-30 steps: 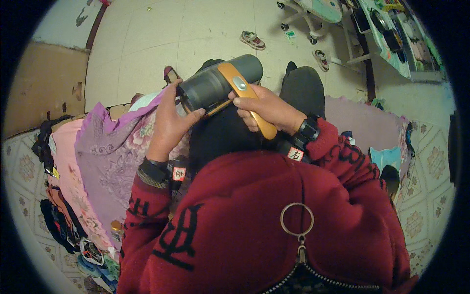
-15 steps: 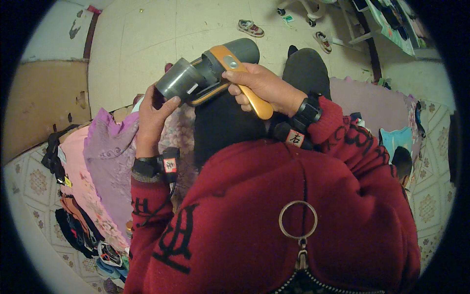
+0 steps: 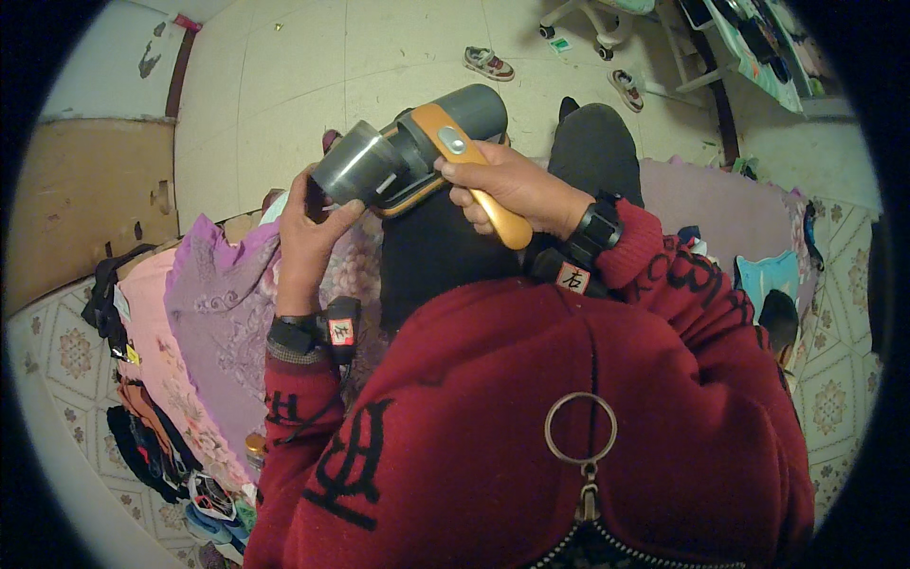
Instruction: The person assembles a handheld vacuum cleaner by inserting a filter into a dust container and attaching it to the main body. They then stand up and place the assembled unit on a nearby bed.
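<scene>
Over my lap I hold what looks like a grey handheld vacuum [image 3: 471, 108] with an orange handle [image 3: 488, 204] and a round silver button. My right hand [image 3: 512, 187] is closed around this handle, thumb on top. At the body's left end sits a smoky, see-through cup [image 3: 354, 169], tilted against it; I cannot tell whether the two are joined. My left hand [image 3: 311, 223] grips the cup's outer end between thumb and fingers, some of which are hidden behind it. An orange-edged curved piece [image 3: 412, 199] shows below the cup and body.
I sit on a bed with a purple cover [image 3: 213, 284]. On the tiled floor ahead are two shoes [image 3: 488, 64] [image 3: 626, 90] and a wheeled chair base [image 3: 592, 24]. A cardboard panel [image 3: 104, 194] stands at left; clothes [image 3: 142, 446] lie at lower left. A cluttered table [image 3: 758, 57] is at far right.
The vacuum, its cup and both hands have shifted slightly toward me and to the right. The cup's angle has changed a little, with its rim showing more. Both grips stay the same.
</scene>
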The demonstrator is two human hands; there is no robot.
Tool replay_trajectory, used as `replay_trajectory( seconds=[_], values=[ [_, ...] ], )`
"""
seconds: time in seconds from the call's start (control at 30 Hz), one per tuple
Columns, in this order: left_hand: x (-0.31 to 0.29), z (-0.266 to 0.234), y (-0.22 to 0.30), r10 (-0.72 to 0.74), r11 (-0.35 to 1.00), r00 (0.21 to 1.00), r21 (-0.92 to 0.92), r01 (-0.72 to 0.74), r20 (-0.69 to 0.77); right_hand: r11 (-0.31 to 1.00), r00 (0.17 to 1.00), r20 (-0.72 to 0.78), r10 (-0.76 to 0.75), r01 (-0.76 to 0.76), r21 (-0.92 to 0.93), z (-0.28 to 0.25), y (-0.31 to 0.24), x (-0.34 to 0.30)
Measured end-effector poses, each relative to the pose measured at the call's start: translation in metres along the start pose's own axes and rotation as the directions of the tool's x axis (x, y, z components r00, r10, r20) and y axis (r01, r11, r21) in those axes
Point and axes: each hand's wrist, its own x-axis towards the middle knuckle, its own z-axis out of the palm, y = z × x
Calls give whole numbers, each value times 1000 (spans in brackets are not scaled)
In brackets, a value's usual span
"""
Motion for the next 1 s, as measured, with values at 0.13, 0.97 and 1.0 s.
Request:
replay_trajectory(
  seconds=[0.13,0.97,1.0],
  values=[
    [2,2,2,49,996,999,71,-48,-15,1000,1000,14,-4,4,12,0,0,0],
    [-24,32,6,-104,785,968,-579,220,227,980,984,-52,-169,162,-120,14,-2,0],
    [-24,33,6,-103,780,967,-584,224,233,977,983,-49,-176,169,-134,14,-2,-1]
  ],
)
